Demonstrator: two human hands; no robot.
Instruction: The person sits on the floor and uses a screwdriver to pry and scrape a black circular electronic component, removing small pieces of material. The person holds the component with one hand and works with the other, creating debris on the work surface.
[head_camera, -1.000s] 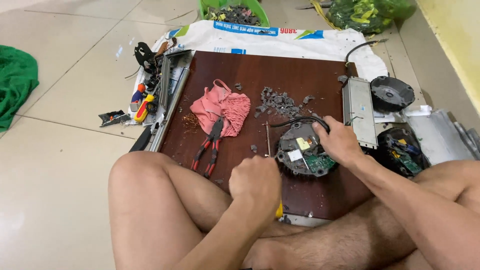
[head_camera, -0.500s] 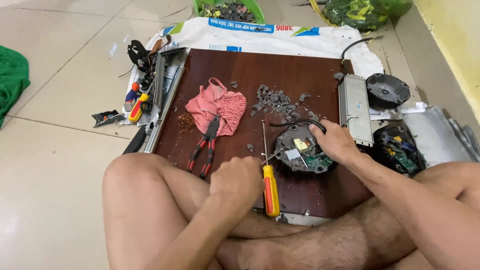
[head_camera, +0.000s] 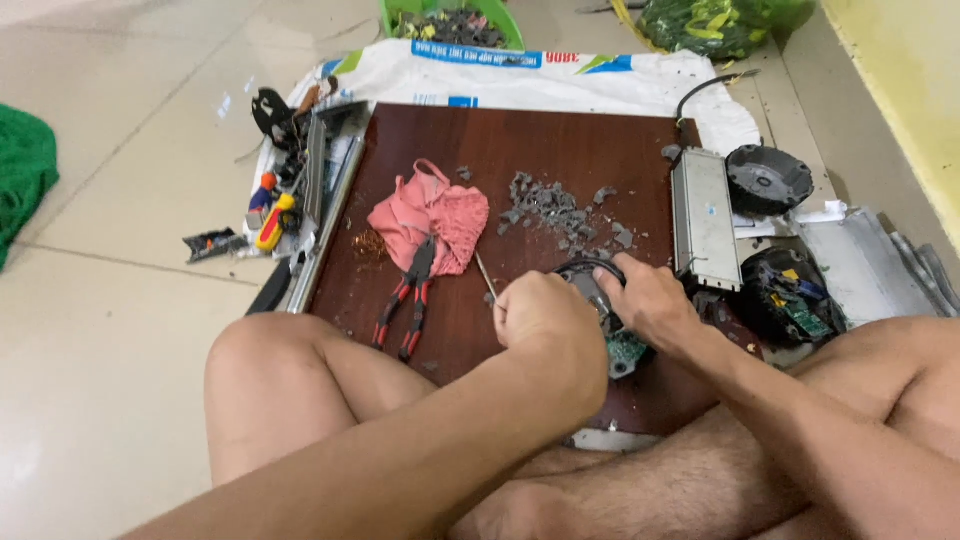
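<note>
- Tiled floor carries a dark brown board (head_camera: 520, 140) that serves as the bench; at far left lies a green cloth (head_camera: 22, 180)
- Beside the board's left edge is a heap of small tools (head_camera: 285, 190), then a pink rag (head_camera: 432, 215) with red-handled pliers (head_camera: 405, 300) partly on it
- Half a second ago the left hand (head_camera: 545, 320) was low with the yellow screwdriver's handle showing; now it is up at the round electronic unit (head_camera: 605, 320), so the work on this unit seems to start again
- Its grip is clamped on the screwdriver; only the thin shaft (head_camera: 485, 275) shows
- Right hand (head_camera: 650, 300) presses the unit's rim, fingers curled, wrist bent
- Further right stands a grey metal box (head_camera: 705, 215)
</note>
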